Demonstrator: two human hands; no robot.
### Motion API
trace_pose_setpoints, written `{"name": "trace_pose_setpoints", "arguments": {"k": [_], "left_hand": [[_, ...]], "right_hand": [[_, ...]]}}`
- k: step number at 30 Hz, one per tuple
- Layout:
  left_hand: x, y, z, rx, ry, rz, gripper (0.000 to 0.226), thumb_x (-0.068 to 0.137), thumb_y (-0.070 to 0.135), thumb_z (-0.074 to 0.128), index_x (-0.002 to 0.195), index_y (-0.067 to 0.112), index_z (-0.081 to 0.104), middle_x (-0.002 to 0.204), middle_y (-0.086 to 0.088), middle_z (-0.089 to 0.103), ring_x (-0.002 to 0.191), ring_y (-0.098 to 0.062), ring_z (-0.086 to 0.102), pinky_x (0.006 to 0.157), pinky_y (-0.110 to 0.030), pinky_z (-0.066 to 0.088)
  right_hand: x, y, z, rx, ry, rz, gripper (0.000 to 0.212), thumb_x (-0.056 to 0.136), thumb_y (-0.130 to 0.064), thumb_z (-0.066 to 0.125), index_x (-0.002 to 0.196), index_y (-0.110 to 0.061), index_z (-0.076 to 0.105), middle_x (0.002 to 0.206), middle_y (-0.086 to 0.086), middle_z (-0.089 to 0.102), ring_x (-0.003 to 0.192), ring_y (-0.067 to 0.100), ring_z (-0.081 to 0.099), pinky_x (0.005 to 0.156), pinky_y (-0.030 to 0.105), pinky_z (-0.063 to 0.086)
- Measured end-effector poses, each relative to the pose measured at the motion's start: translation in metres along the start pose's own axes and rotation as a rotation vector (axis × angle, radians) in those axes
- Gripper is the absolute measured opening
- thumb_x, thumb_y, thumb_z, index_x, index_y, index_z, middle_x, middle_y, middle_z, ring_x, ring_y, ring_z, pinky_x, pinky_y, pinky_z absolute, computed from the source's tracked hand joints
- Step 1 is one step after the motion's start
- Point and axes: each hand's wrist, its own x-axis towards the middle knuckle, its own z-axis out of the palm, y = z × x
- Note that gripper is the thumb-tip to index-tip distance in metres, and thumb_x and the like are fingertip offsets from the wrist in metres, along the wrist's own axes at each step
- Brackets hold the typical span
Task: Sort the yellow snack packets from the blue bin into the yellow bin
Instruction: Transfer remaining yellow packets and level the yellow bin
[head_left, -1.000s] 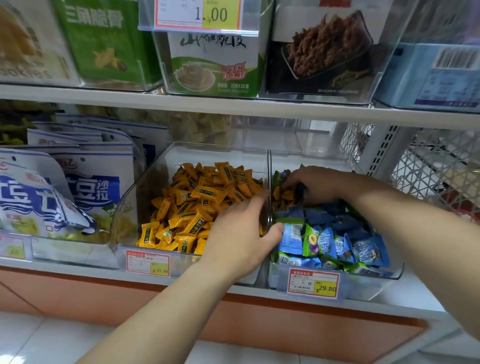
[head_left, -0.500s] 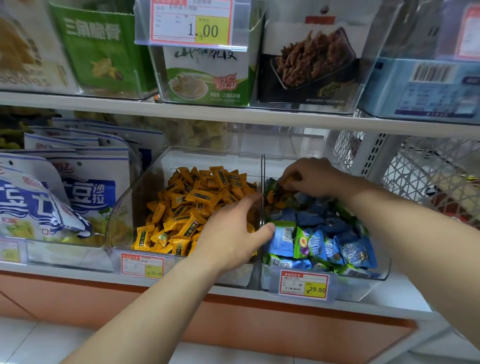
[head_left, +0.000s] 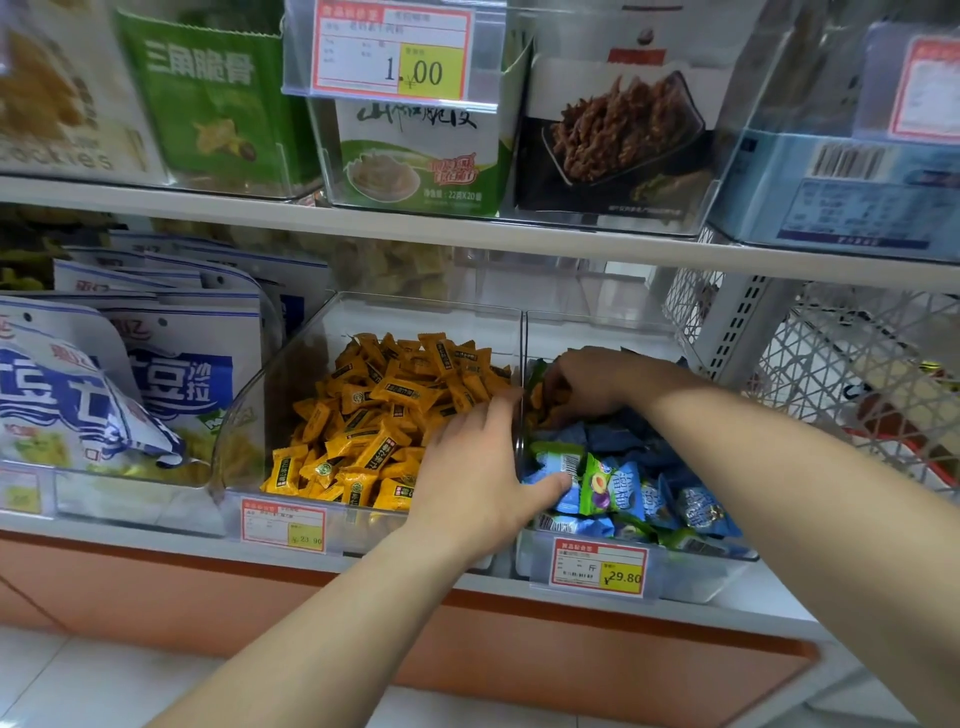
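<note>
Two clear bins stand side by side on the lower shelf. The left bin (head_left: 244, 415) is piled with yellow snack packets (head_left: 384, 415). The right bin (head_left: 691, 571) holds blue and green packets (head_left: 623, 483), with a few yellow packets (head_left: 540, 402) at its back left. My right hand (head_left: 597, 382) reaches into the back of the right bin and its curled fingers grip those yellow packets. My left hand (head_left: 478, 467) grips the wall between the two bins, fingers on the yellow side, thumb on the blue side.
White and blue snack bags (head_left: 130, 374) fill the bin at the left. The upper shelf (head_left: 467, 234) carries boxed snacks and a price tag (head_left: 395, 52) close overhead. A white wire mesh basket (head_left: 841, 374) stands at the right.
My right hand has closed further over the yellow packets at the back of the blue bin. My left hand stays on the divider. The camera has tilted slightly.
</note>
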Motion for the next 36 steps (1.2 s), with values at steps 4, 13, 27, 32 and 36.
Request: {"name": "trace_pose_setpoints", "arguments": {"k": [4,13,27,32,36], "left_hand": [[0.001,-0.002,-0.001,-0.003,-0.021,-0.004,0.089,0.071,0.076,0.064,0.142,0.036,0.028,0.132,0.006,0.056,0.12,-0.02,0.053,0.099,-0.035,0.046],[0.009,0.001,-0.02,-0.099,0.095,-0.006,0.07,0.081,0.061,0.064,0.141,0.031,0.042,0.13,0.005,0.057,0.123,-0.018,0.049,0.097,-0.032,0.043],[0.033,0.039,-0.021,-0.566,0.087,0.049,0.054,0.093,0.044,0.064,0.141,0.028,0.046,0.126,0.006,0.061,0.116,-0.012,0.056,0.1,-0.036,0.049],[0.034,0.05,-0.018,-0.95,0.075,-0.139,0.022,0.092,0.023,0.069,0.11,0.029,0.057,0.088,-0.001,0.069,0.071,-0.015,0.071,0.062,-0.031,0.06],[0.035,0.049,-0.018,-0.996,0.111,-0.206,0.016,0.091,0.023,0.069,0.098,0.027,0.055,0.089,-0.003,0.066,0.069,-0.015,0.071,0.062,-0.031,0.061]], "right_hand": [[-0.002,0.005,-0.001,-0.019,0.099,-0.013,0.015,0.082,-0.04,0.073,0.088,-0.03,0.064,0.099,0.001,0.066,0.086,0.02,0.058,0.067,0.03,0.042],[-0.054,0.017,-0.017,0.667,0.686,-0.035,0.008,0.082,-0.029,0.079,0.079,-0.03,0.071,0.078,-0.018,0.067,0.074,-0.003,0.062,0.063,0.013,0.042],[-0.102,-0.042,-0.025,1.454,0.568,-0.155,0.011,0.08,-0.014,0.072,0.088,-0.008,0.07,0.086,0.012,0.07,0.084,0.028,0.067,0.082,0.041,0.056],[-0.103,-0.048,-0.018,1.659,0.601,-0.02,0.041,0.063,-0.021,0.081,0.098,-0.007,0.066,0.083,0.006,0.074,0.076,0.022,0.072,0.062,0.031,0.057],[-0.098,-0.051,-0.014,1.684,0.652,-0.009,0.033,0.058,-0.021,0.084,0.087,-0.011,0.072,0.085,0.007,0.075,0.079,0.021,0.072,0.067,0.031,0.056]]}}
